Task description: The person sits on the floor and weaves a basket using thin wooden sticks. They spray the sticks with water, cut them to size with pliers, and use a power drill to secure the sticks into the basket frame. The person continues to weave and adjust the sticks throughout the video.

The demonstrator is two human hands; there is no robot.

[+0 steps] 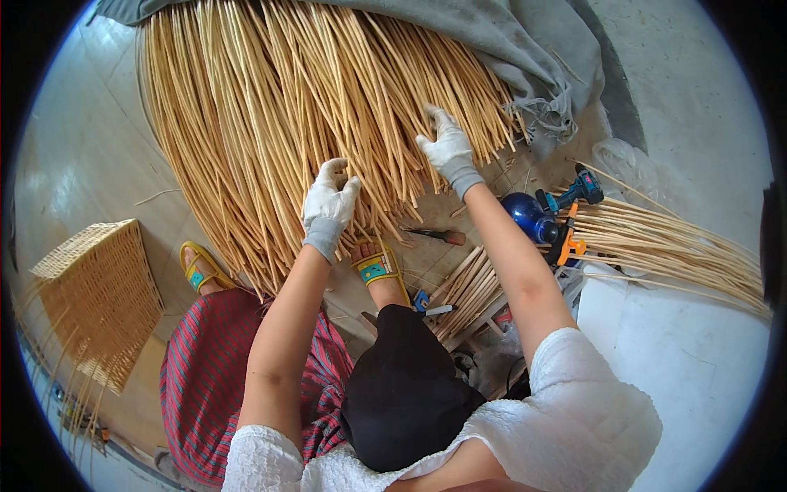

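Note:
A wide spread of long, pale rattan sticks (246,123) fills the upper middle, partly covered along its far side by a grey cloth (541,57). My left hand (328,205), in a white glove, is over the lower middle of the sticks with its curved fingers apart. My right hand (447,148), also gloved, is farther forward on the right part of the bundle, fingers apart at the sticks. Whether the fingertips touch individual sticks is hard to tell. Below the bundle, my feet in yellow sandals (205,266) are on the floor.
A woven basket (106,295) with loose strands stands at left. At right are a blue round object (525,215), cordless drill (574,190), orange-handled tool (572,243), more sticks (672,250) and a white surface (656,344). A dark-handled tool (451,237) and tape measure (420,301) lie near my right foot.

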